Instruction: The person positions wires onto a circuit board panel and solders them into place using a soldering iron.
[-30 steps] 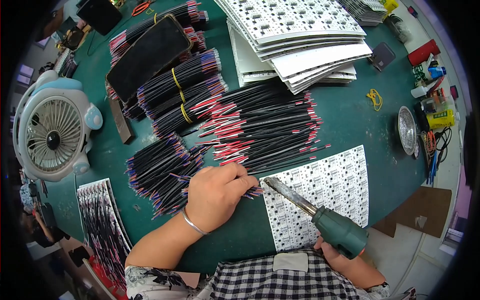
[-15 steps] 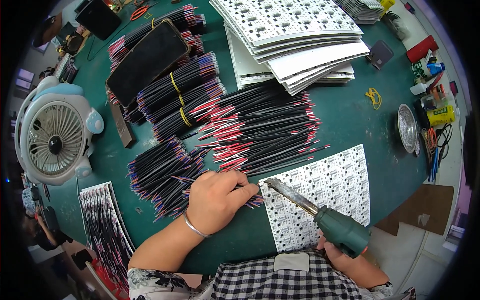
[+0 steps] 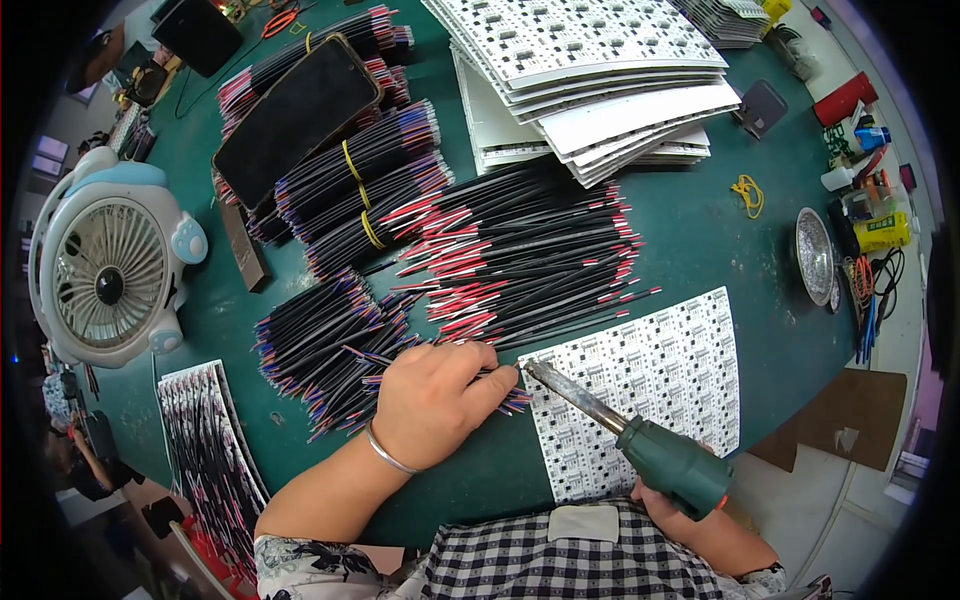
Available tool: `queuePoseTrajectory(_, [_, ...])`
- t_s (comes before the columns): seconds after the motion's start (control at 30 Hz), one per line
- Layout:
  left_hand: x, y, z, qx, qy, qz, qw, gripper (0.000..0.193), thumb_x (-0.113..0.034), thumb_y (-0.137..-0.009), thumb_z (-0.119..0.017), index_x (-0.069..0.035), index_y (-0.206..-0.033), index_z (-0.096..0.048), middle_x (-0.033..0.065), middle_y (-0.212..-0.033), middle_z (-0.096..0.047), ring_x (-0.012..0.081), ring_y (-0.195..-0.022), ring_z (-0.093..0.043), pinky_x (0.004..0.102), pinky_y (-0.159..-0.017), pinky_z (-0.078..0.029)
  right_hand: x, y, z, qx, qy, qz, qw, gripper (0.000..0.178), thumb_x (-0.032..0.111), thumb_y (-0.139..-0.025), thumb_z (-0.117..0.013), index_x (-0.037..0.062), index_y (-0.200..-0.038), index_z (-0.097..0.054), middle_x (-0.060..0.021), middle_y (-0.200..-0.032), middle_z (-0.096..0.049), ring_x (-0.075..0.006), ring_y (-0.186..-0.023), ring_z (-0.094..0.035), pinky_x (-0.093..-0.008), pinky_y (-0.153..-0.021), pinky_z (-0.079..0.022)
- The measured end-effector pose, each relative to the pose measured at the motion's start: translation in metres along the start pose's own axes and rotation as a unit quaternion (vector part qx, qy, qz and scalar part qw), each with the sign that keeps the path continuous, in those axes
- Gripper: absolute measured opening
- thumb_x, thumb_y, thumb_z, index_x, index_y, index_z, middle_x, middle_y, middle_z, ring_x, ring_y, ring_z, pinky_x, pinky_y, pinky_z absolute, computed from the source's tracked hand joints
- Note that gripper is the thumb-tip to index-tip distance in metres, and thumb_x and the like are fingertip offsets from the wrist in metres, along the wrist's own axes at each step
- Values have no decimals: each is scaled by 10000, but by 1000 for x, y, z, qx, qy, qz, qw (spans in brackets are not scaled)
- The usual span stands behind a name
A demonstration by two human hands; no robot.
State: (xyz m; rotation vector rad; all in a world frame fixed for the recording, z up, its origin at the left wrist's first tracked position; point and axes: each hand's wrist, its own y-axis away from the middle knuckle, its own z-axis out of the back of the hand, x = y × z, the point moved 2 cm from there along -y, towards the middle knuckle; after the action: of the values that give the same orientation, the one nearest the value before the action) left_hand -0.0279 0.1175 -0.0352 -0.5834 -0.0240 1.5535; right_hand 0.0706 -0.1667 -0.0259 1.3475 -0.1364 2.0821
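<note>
A: How should one do this step well, in your opinion?

B: I think the main point is steadiness. The green soldering iron (image 3: 675,465) is in the right hand (image 3: 660,505), and its metal tip is at the upper left corner of the white circuit sheet (image 3: 650,400). I would move the tip only little, and leave the fingers of the left hand (image 3: 435,400) a safe margin, because they are very near to it.

A: And the grip of each hand, how is it?

B: The right grip is closed around the handle of the iron, though the handle hides a part of the fingers. At the left, thumb and forefinger come together beside the corner. If something thin is between them, I cannot tell. Some purple-tipped wires (image 3: 513,401) show just below this hand.

A: Where is the sheet exactly, and how does it look?

B: It lies on the green bench (image 3: 760,270), in front of the person and toward the right, turned a little. It is white, with many rows of small dark parts, the same pattern again and again. The iron crosses above it and covers a portion.

A: And the iron itself?

B: The body is dark green. The metal shaft looks stained, and the end is darker, so I would judge it is well used.
</note>
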Motion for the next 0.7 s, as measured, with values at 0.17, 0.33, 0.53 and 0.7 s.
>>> queuePoseTrajectory(0.17, [-1, 0, 0, 3, -1, -11, 1000, 182, -149, -698, -633, -144, -868, -700, -9, -799, -595, 153, -637, -582, 290, -521, -427, -1, 5, 8, 35, 69, 12, 997, 286, 118, -786, -676, 18, -1050, -636, -103, -948, -681, -228, -859, -669, -361, -771, -510])
queuePoseTrajectory(0.33, [-1, 2, 1, 23, -11, -21, 999, 205, -144, -703, -630, -125, -898, -690, 12, -827, -596, 175, -664, -591, 304, -540, -453, 10, 3, 10, -35, -164, -78, 983, 590, 441, -892, -554, 1, -1275, -460, -45, -785, -609, -137, -709, -597, -256, -638, -468])
queuePoseTrajectory(0.53, [-3, -1, 11, 2, 26, -32, 999, 260, -112, -660, -669, -92, -918, -682, 26, -825, -590, 199, -674, -589, 307, -538, -460, 1, 11, 8, -57, -236, -20, 970, 551, 324, -885, -594, -29, -1278, -440, -133, -1124, -582, -172, -701, -613, -287, -613, -504])
queuePoseTrajectory(0.7, [-50, -6, 47, 23, -31, -40, 998, 373, -48, -651, -641, -82, -1022, -662, 15, -692, -568, 198, -540, -522, 302, -486, -427, -8, 15, 11, -66, -248, -3, 967, 530, 275, -888, -588, -36, -1287, -428, -142, -1158, -570, -177, -714, -619, -298, -628, -515])
